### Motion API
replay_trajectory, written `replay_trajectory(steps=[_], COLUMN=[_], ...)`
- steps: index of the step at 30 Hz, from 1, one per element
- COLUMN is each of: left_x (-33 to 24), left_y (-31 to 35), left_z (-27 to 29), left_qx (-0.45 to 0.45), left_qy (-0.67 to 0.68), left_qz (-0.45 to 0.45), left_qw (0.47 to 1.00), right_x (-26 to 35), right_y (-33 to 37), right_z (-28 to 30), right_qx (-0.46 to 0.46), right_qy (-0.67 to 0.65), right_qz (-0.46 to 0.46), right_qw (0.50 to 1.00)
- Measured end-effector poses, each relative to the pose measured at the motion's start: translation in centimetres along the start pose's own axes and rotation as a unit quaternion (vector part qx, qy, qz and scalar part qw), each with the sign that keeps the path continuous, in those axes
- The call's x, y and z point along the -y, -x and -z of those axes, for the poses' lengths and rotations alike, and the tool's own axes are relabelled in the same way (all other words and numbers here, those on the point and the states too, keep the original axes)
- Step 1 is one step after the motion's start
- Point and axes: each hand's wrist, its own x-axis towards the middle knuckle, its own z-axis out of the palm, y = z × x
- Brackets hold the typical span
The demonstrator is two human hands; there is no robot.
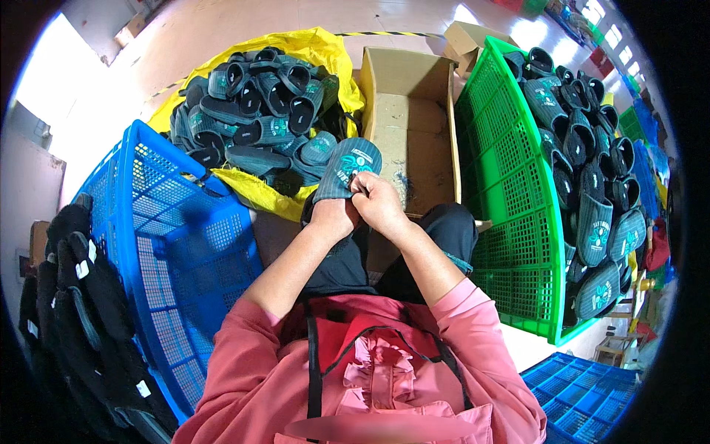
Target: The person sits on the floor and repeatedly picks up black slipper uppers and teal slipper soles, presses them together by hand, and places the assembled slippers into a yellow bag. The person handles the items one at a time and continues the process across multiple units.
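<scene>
Right grip [379,201] (curled) touches slipper [342,166].

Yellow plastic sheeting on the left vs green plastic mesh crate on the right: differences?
Build: the yellow plastic sheeting is crumpled and looks soft; the green plastic mesh crate has stiff latticed walls.
Place: the sheeting lies left of the open brown cardboard box; the crate stands right of it.
Shared: both hold piled dark striped slippers.

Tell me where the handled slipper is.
In the head view, the striped slipper is at the left hand and right hand, just above centre, between the yellow sack and open cardboard box.
</scene>
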Motion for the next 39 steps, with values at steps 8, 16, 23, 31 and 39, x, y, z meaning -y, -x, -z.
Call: replay_trajectory(steps=[8, 16, 23, 31, 39], left_x=[-0.7, 2.0, -1.5, -4.4, -1.8], left_y=[-3.7, -7.6, -2.9, -2.0, -0.4], left_z=[-0.2, -3.1, 2.6, 1.7, -4.2], left_qx=[0.127, 0.149, 0.018, 0.012, -0.052], left_qy=[-0.322, -0.338, -0.127, 0.424, 0.561], left_qz=[-0.026, -0.025, -0.088, -0.034, 0.050], left_qw=[0.938, 0.929, 0.988, 0.905, 0.825], right_x=[2.2, 3.0, 1.6, 0.0, 1.3], right_y=[-0.4, -0.3, 4.6, 4.9, 6.9], right_z=[0.5, 1.5, 3.4, 4.2, 2.3], right_qx=[0.012, -0.010, -0.068, -0.119, -0.174], right_qy=[0.101, 0.079, -0.431, -0.432, -0.173], right_qz=[0.005, 0.008, 0.009, 0.026, 0.009], right_qw=[0.995, 0.997, 0.900, 0.894, 0.969])
